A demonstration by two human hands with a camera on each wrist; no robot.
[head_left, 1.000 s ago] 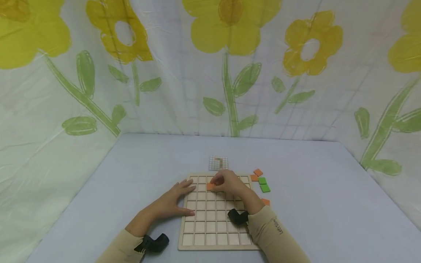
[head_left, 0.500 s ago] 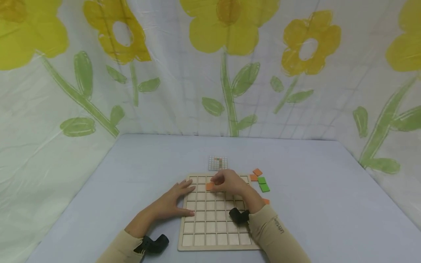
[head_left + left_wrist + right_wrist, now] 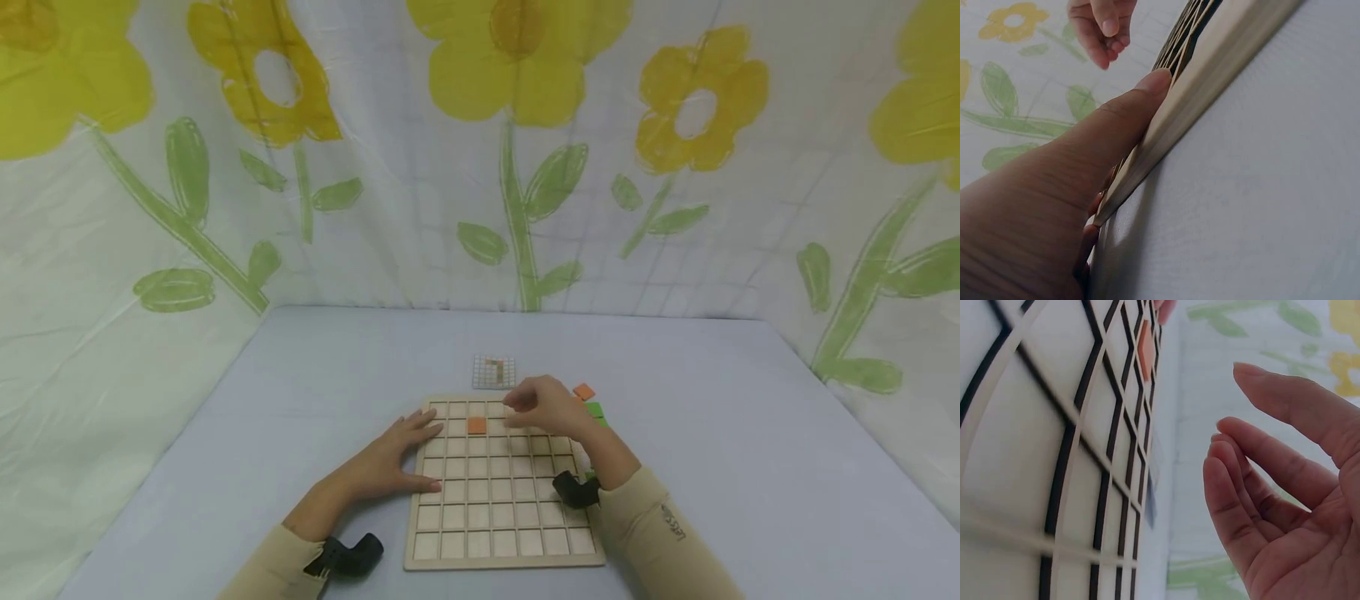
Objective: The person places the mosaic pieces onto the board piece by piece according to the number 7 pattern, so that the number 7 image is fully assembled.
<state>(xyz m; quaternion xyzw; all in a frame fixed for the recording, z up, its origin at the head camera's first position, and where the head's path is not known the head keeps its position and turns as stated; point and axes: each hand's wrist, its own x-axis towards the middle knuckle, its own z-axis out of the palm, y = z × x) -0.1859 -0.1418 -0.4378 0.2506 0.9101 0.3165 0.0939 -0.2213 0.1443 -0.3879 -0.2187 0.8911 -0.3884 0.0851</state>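
A wooden grid board (image 3: 477, 517) lies on the table, with one orange square tile (image 3: 477, 426) set in a cell of its second row from the back. My left hand (image 3: 390, 460) rests on the board's left edge, fingers spread; in the left wrist view the thumb (image 3: 1125, 112) lies over the raised wooden rim. Above the back right of the board hovers my right hand (image 3: 551, 410). Its fingers are loosely bent and hold nothing, and the right wrist view shows a gap between thumb (image 3: 1291, 397) and fingertips. The orange tile (image 3: 1146, 351) shows there too, down in the grid.
A small card (image 3: 493, 372) printed with a grid pattern lies just behind the board. Loose orange tiles (image 3: 584, 391) and green tiles (image 3: 594, 410) lie at the board's right, partly hidden by the right hand and arm. Behind the table hangs a flower-painted curtain (image 3: 420, 208).
My right hand has let go of the orange tile and moved right and up, leaving the tile in its cell. The left hand stays at the board's left edge.
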